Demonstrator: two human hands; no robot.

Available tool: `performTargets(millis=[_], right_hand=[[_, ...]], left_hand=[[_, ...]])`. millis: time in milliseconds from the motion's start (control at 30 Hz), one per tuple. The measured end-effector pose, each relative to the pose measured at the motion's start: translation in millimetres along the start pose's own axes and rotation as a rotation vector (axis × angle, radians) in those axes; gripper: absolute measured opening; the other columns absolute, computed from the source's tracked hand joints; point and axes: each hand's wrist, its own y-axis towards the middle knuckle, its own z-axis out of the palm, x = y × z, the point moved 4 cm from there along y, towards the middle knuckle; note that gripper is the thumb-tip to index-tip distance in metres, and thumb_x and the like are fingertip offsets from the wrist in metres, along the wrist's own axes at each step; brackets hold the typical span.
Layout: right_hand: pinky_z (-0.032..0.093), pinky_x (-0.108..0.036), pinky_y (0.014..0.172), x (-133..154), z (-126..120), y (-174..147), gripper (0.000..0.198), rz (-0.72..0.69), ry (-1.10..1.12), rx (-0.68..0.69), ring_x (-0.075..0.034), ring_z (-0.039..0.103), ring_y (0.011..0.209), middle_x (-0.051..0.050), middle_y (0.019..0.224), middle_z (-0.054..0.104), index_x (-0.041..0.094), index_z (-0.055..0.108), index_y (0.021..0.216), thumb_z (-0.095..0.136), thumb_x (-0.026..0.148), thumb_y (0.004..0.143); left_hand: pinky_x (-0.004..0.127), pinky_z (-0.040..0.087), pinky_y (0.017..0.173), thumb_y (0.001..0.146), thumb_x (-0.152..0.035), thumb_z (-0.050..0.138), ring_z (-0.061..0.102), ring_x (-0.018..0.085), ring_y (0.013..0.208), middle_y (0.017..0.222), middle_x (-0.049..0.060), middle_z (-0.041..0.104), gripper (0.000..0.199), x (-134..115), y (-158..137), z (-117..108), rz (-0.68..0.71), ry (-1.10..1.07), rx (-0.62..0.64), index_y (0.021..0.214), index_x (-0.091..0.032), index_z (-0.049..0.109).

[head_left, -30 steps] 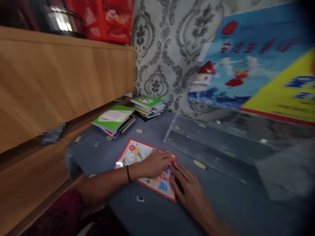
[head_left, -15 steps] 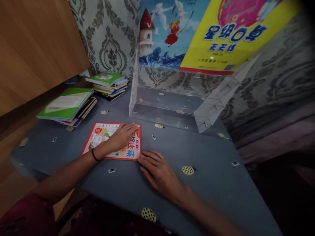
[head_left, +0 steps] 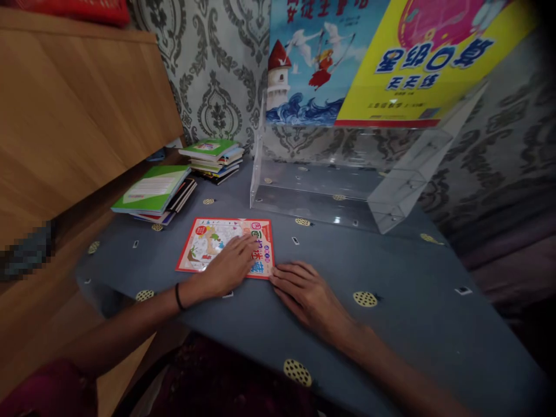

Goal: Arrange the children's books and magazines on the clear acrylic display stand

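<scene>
A thin red-bordered picture book [head_left: 204,255] lies flat on the table, its cover showing drawings and coloured Chinese characters. My left hand [head_left: 232,263], palm down with the fingers stretched out, rests across the cover and hides its lower middle. At the book's lower right corner is my right hand [head_left: 310,298]. Its fingers are stretched and close together, and the fingertips touch that corner. Whether a page edge sits under them, I cannot tell.
A clear acrylic stand [head_left: 395,179] at the back holds a blue storybook [head_left: 304,63] and a yellow workbook [head_left: 391,92]. Two stacks of books, one nearer [head_left: 152,188] and one farther [head_left: 212,152], stand at the left. A wooden cabinet [head_left: 82,98] borders the table [head_left: 330,255].
The view has turned left, so everything sits farther right. My left hand has slid down the cover, toward its near edge. My right hand stays at the corner.
</scene>
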Motion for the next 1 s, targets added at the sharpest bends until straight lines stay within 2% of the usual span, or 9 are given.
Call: performTargets(millis=[133, 267, 400, 500, 633, 733, 833, 900, 1000], right_hand=[[0.052, -0.046, 0.098, 0.4, -0.7, 0.6, 0.027, 0.012, -0.005, 0.005, -0.022, 0.069, 0.110, -0.005, 0.114, 0.077, 0.023, 0.070, 0.123, 0.053, 0.020, 0.103], [0.053, -0.046, 0.097, 1.2, -1.3, 1.1, 0.026, 0.011, 0.005, -0.017, -0.022, 0.069, 0.107, -0.005, 0.113, 0.077, 0.022, 0.071, 0.121, 0.055, 0.020, 0.101], [0.053, -0.046, 0.097, 0.7, -2.0, 0.9, 0.026, 0.020, 0.016, -0.030, -0.022, 0.069, 0.106, -0.006, 0.113, 0.077, 0.022, 0.071, 0.121, 0.057, 0.019, 0.100], [0.053, -0.047, 0.098, 0.1, -3.2, 0.9, 0.026, 0.036, 0.029, -0.031, -0.023, 0.069, 0.108, -0.005, 0.114, 0.077, 0.022, 0.070, 0.122, 0.057, 0.019, 0.100], [0.054, -0.047, 0.097, 0.3, -5.8, 2.2, 0.026, 0.053, 0.053, -0.010, -0.023, 0.068, 0.109, -0.006, 0.115, 0.076, 0.021, 0.069, 0.122, 0.055, 0.019, 0.100], [0.055, -0.048, 0.097, 0.0, -7.5, 3.9, 0.026, 0.067, 0.065, 0.008, -0.023, 0.069, 0.109, -0.007, 0.115, 0.076, 0.020, 0.069, 0.122, 0.056, 0.019, 0.100], [0.055, -0.047, 0.098, -1.0, -8.2, 4.3, 0.029, 0.084, 0.088, 0.015, -0.023, 0.069, 0.109, -0.006, 0.116, 0.076, 0.022, 0.068, 0.126, 0.056, 0.018, 0.099], [0.056, -0.047, 0.099, -2.0, -8.2, 2.7, 0.034, 0.098, 0.118, 0.019, -0.022, 0.068, 0.110, -0.006, 0.119, 0.075, 0.023, 0.065, 0.130, 0.055, 0.017, 0.099], [0.055, -0.047, 0.103, -6.1, -8.1, -3.8, 0.046, 0.166, 0.174, 0.001, -0.024, 0.064, 0.121, -0.009, 0.134, 0.067, 0.025, 0.051, 0.146, 0.053, 0.018, 0.100]], left_hand=[[0.049, 0.034, 0.122, 0.105, -0.036, 0.034, 0.037, 0.023, 0.149, 0.152, 0.014, 0.051, 0.044, 42.5, -31.1, -14.1, -0.113, -0.083, -0.120, 0.142, -0.014, 0.046], [0.051, 0.036, 0.121, 0.104, -0.046, 0.036, 0.041, 0.026, 0.146, 0.150, 0.015, 0.054, 0.049, 69.1, -51.8, -22.7, -0.141, -0.133, -0.153, 0.140, -0.016, 0.050], [0.055, 0.030, 0.122, 0.094, -0.067, 0.049, 0.028, 0.032, 0.152, 0.161, 0.014, 0.040, 0.071, 69.4, -55.9, -22.9, -0.029, -0.071, -0.012, 0.147, -0.020, 0.046], [0.057, 0.028, 0.122, 0.090, -0.072, 0.051, 0.020, 0.034, 0.155, 0.165, 0.014, 0.030, 0.082, 67.3, -53.8, -22.0, 0.003, 0.037, 0.099, 0.154, -0.023, 0.036], [0.056, 0.032, 0.120, 0.094, -0.069, 0.046, 0.027, 0.035, 0.152, 0.162, 0.014, 0.037, 0.077, 64.0, -48.1, -23.1, 0.055, 0.209, 0.180, 0.156, -0.026, 0.032], [0.053, 0.035, 0.117, 0.099, -0.059, 0.044, 0.037, 0.036, 0.147, 0.157, 0.014, 0.044, 0.069, 55.1, -46.4, -25.5, 0.146, 0.343, 0.204, 0.158, -0.025, 0.029], [0.051, 0.040, 0.113, 0.105, -0.034, 0.040, 0.044, 0.036, 0.143, 0.156, 0.016, 0.046, 0.059, 44.3, -50.0, -24.5, 0.246, 0.442, 0.214, 0.160, -0.024, 0.022], [0.051, 0.042, 0.111, 0.102, -0.017, 0.037, 0.046, 0.036, 0.141, 0.155, 0.018, 0.046, 0.061, 40.5, -53.4, -21.5, 0.281, 0.498, 0.214, 0.160, -0.023, 0.021], [0.050, 0.043, 0.109, 0.093, -0.003, 0.036, 0.048, 0.035, 0.139, 0.150, 0.020, 0.052, 0.064, 39.0, -54.6, -24.3, 0.298, 0.522, 0.213, 0.156, -0.017, 0.030]])
